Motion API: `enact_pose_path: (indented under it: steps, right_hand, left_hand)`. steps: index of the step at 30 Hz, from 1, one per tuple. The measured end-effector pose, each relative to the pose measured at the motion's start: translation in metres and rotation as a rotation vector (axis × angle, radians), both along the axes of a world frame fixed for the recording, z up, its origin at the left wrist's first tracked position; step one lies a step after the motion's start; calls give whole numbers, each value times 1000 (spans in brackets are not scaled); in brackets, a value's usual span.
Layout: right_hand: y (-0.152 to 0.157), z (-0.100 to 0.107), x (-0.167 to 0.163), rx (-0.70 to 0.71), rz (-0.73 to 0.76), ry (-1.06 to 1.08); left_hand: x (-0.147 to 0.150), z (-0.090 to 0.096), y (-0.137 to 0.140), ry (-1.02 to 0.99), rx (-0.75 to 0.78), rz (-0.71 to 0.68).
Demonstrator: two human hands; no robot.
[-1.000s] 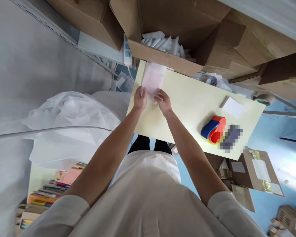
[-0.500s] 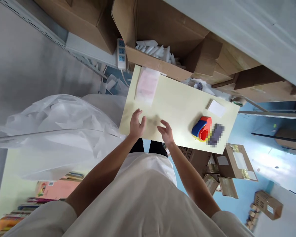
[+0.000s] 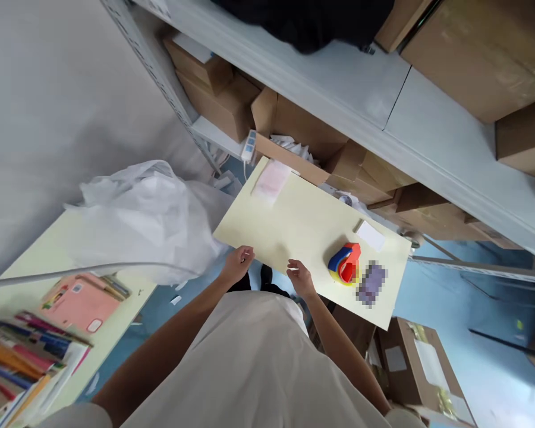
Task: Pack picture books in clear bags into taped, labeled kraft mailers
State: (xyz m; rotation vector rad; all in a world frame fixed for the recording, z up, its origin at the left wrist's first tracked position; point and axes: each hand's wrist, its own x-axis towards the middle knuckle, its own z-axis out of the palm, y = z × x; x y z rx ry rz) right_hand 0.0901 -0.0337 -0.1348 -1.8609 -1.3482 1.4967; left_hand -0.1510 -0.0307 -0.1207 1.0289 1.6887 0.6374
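Observation:
My left hand (image 3: pixel 238 263) is at the near edge of the pale yellow table (image 3: pixel 294 220), its fingers curled in and nothing visible in them. To its right, my right hand (image 3: pixel 300 277) hovers by the same edge, fingers loosely bent and apart, empty. A tape dispenser (image 3: pixel 345 263) in red, blue and yellow stands on the table right of my right hand. Beside it lies a blurred-out purple-grey item (image 3: pixel 371 284). A stack of white cards (image 3: pixel 370 235) sits behind them. At the far left of the table lies a pinkish-white sheet or packet (image 3: pixel 271 181).
An open cardboard box (image 3: pixel 289 159) with white pieces stands behind the table, under a grey shelf (image 3: pixel 339 83). A large white plastic bag (image 3: pixel 147 220) bulges at the left. Books (image 3: pixel 31 356) lie on another table. A taped carton (image 3: pixel 414 362) is at lower right.
The view has shifted, showing more shelf and the book table. Both hands have drawn back to the table's near edge. My left fingers have curled in; my right hand stays open.

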Motion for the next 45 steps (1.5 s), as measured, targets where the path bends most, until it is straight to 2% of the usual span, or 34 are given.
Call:
enact_pose_path:
  steps: [7, 10, 14, 19, 23, 27, 32, 35, 38, 41, 45]
  right_hand:
    - [5, 18, 4, 133, 126, 155]
    - [-3, 24, -5, 143, 176, 233]
    - [-12, 21, -26, 141, 317, 298]
    - [-16, 22, -71, 152, 488, 368]
    - [-22, 27, -123, 149, 693, 419]
    - [-42, 32, -175, 122, 884, 419]
    - [-89, 36, -237, 126, 1046, 388]
    - [-127, 35, -274, 136, 1124, 369]
    - [-171, 30, -313, 148, 1213, 345]
    - [-221, 24, -356, 143, 1352, 317]
    - [-296, 17, -414, 89, 1566, 263]
  left_hand:
    - [34, 25, -57, 21, 73, 243]
    - [34, 33, -83, -16, 107, 340]
    - [23, 36, -116, -21, 177, 548]
    - [5, 47, -159, -7, 257, 773]
    - [-17, 57, -199, 31, 274, 984]
    - [-43, 59, -242, 41, 309, 1206]
    - [-79, 49, -293, -10, 331, 1389]
    - [-108, 39, -326, -43, 349, 1433]
    - [-143, 26, -366, 8, 358, 1500]
    - [-176, 11, -413, 110, 288, 1658]
    - [-212, -3, -479, 137, 141, 1890]
